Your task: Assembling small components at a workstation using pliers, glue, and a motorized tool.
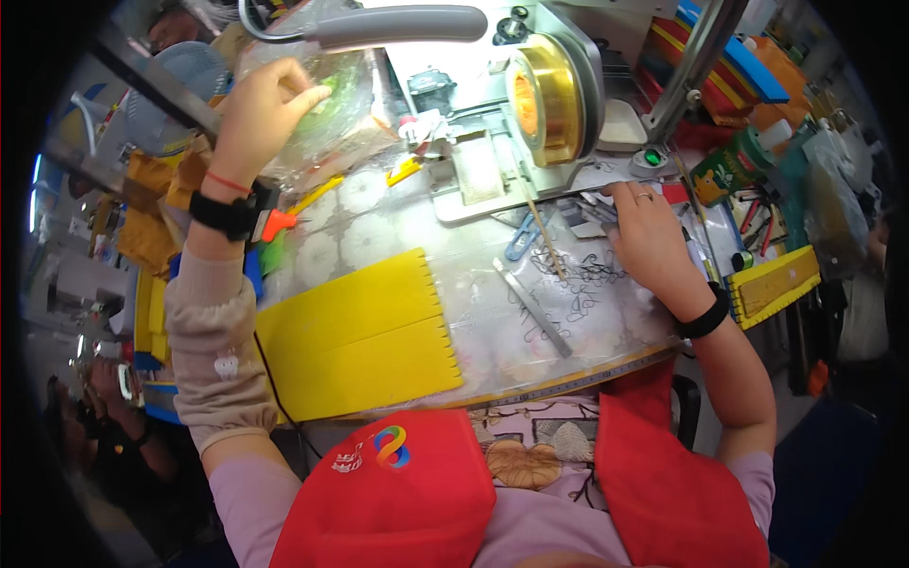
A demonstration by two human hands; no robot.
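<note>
At the upper left, my left hand [260, 118] is over a clear plastic bag [360, 104] with something light green [331, 90] inside. Its fingers are bent in toward the thumb; what they grip is hidden. My right hand [653, 237] is low over the right side of the table, fingers apart, beside small grey pieces [589, 213]. Left of it lie many thin dark wire-like loops [582, 279], a thin wooden stick [544, 237], a blue plastic clip-like piece [522, 237] and a flat metal strip [532, 308].
A machine with a large amber tape reel [559, 99] stands at the back under a grey lamp [402, 26]. A yellow notched board [360, 336] lies front left. Near my left wrist is an orange-tipped tool [275, 224]. A green can [729, 170] and a yellow tray [775, 286] sit at right.
</note>
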